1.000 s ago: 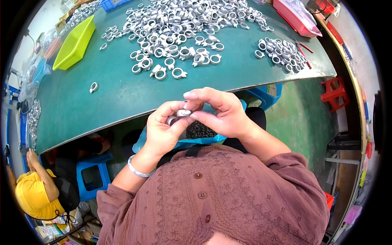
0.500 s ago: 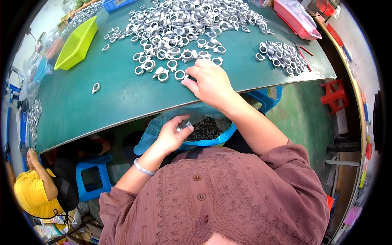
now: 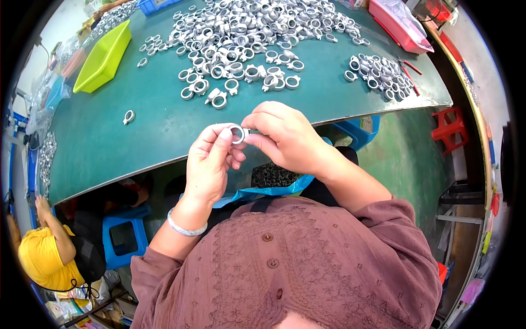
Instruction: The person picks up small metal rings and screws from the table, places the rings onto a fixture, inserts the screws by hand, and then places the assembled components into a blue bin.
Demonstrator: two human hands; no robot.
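Both my hands meet just above the near table edge, around one silver metal ring [image 3: 237, 134] with a small lug. My left hand [image 3: 207, 164] is closed, thumb and fingers pinching the ring's left side. My right hand [image 3: 287, 134] pinches the lug side with thumb and fingertips; anything else between those fingertips is too small to make out. Farther back on the green table [image 3: 159, 115] lies a large heap of similar metal rings [image 3: 246, 33]. Below my hands, a blue plastic bag [image 3: 268, 192] sits at my lap with many small dark parts in it.
A smaller pile of rings [image 3: 381, 79] lies at the right beside red-handled pliers [image 3: 411, 68]. One ring [image 3: 129, 117] lies alone at the left. A yellow-green tray [image 3: 104, 57] and a pink tray [image 3: 400, 27] flank the heap. A person in yellow [image 3: 46, 252] is at lower left.
My right hand has taken a ring off the table and drawn it back toward me. My left hand has risen from over the bag and now grips the ring too.
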